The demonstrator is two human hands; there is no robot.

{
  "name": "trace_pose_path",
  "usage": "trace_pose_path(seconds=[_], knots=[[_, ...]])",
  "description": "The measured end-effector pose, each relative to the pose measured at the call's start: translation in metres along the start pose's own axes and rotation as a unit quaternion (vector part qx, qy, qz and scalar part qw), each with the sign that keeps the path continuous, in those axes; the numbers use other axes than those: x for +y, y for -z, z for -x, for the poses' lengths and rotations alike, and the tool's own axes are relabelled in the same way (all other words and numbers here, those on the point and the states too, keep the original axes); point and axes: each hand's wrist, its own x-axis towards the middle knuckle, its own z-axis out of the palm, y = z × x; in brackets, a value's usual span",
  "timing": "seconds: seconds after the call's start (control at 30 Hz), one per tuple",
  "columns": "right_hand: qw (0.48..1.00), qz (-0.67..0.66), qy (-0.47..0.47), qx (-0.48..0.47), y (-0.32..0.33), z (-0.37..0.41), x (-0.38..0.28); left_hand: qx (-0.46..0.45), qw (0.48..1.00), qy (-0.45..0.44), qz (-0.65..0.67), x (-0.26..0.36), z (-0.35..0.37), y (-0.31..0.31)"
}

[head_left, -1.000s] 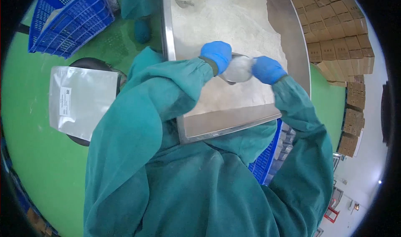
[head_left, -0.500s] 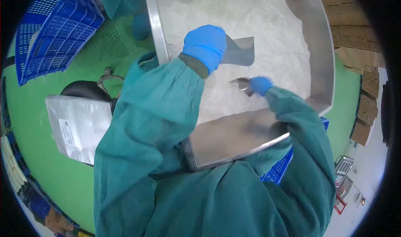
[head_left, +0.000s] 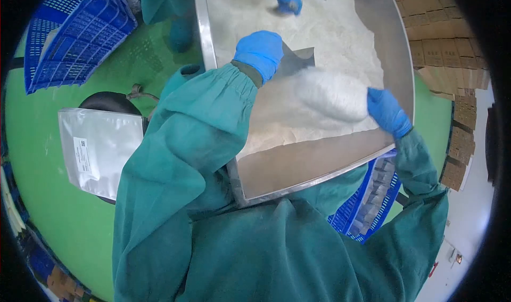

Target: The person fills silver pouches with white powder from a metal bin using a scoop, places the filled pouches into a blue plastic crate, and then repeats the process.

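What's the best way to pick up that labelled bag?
Probably pinch the bag by its edge at picture left, coming from that side: it lies flat, and that edge seems to overhang the round black support, leaving room underneath.

A thin grey metal sheet [head_left: 296,62] is held over pale powder [head_left: 340,41], nearer the left edge of the metal tray [head_left: 314,169]; a whitish, motion-blurred object [head_left: 335,94] is held nearer the right.
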Motion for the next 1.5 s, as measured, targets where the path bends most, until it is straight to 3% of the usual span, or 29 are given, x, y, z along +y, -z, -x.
trace_pose_path(seconds=[0.07, 0.13, 0.2, 0.23, 0.3, 0.43, 0.47, 0.5, 0.53, 0.63, 0.67, 0.73, 0.8, 0.87, 1.03, 1.1, 1.17, 1.37, 1.43, 1.5], knots=[[0.998, 0.023, -0.046, -0.024, 0.027, -0.021, -0.001, -0.001, 0.999, -0.025, 0.022, 0.001, 0.004, -0.002], [0.989, 0.133, 0.053, 0.046, 0.023, -0.046, -0.015, -0.007, 0.999, -0.016, 0.035, 0.005, 0.006, 0.003], [0.981, 0.169, 0.087, 0.045, 0.0, -0.081, -0.036, -0.013, 0.999, -0.002, 0.048, 0.006, 0.005, 0.003], [0.968, 0.246, 0.035, -0.03, -0.006, -0.096, -0.058, -0.011, 0.999, -0.003, 0.038, 0.005, 0.003, 0.002], [0.962, 0.273, 0.021, -0.017, 0.007, -0.087, -0.059, -0.01, 0.999, 0.002, 0.03, 0.002, 0.001, 0.001], [0.936, 0.35, 0.043, 0.004, 0.045, -0.052, -0.005, -0.038, 0.999, 0.014, 0.017, 0.0, 0.001, 0.007], [0.942, 0.335, -0.005, -0.026, 0.037, -0.058, 0.017, -0.039, 0.999, 0.013, 0.0, 0.001, 0.0, 0.009], [0.945, 0.316, -0.056, -0.058, 0.019, -0.065, 0.036, -0.052, 0.999, 0.008, -0.001, 0.002, 0.001, 0.008], [0.953, 0.286, -0.045, -0.09, -0.018, -0.083, 0.055, -0.047, 0.999, 0.006, 0.019, 0.002, 0.003, 0.007], [0.974, 0.176, -0.028, -0.141, -0.209, -0.142, 0.109, -0.016, 1.0, 0.002, 0.014, 0.003, 0.001, 0.007], [0.983, -0.026, 0.147, 0.109, -0.323, -0.156, 0.138, 0.006, 1.0, 0.004, -0.004, 0.002, 0.0, 0.006], [0.986, -0.021, -0.008, -0.168, -0.303, -0.141, 0.016, 0.009, 1.0, 0.006, -0.01, 0.0, -0.001, 0.004], [0.973, 0.021, -0.019, -0.228, -0.33, -0.134, 0.018, 0.005, 1.0, 0.0, -0.01, -0.001, 0.002, 0.003], [0.986, 0.0, 0.021, -0.163, -0.29, -0.116, 0.027, 0.003, 1.0, -0.006, 0.004, 0.0, 0.001, 0.007], [0.989, 0.05, -0.024, -0.135, -0.089, -0.03, 0.018, -0.031, 0.999, 0.02, -0.002, 0.001, -0.006, 0.008], [0.997, 0.056, -0.026, -0.051, -0.029, -0.005, 0.019, -0.028, 0.999, 0.02, -0.012, 0.001, -0.004, 0.009], [0.994, 0.017, -0.1, -0.049, 0.024, -0.005, -0.006, -0.009, 1.0, 0.016, -0.001, 0.001, -0.002, 0.007], [0.985, 0.158, 0.05, 0.055, 0.017, -0.07, -0.052, -0.023, 0.999, 0.013, 0.024, 0.004, 0.003, 0.01], [0.973, 0.229, 0.008, -0.004, 0.013, -0.084, -0.053, -0.018, 0.999, 0.022, 0.019, 0.004, 0.002, 0.008], [0.952, 0.305, 0.03, -0.024, 0.046, -0.054, -0.036, -0.016, 0.999, 0.036, 0.019, -0.003, -0.001, 0.005]])
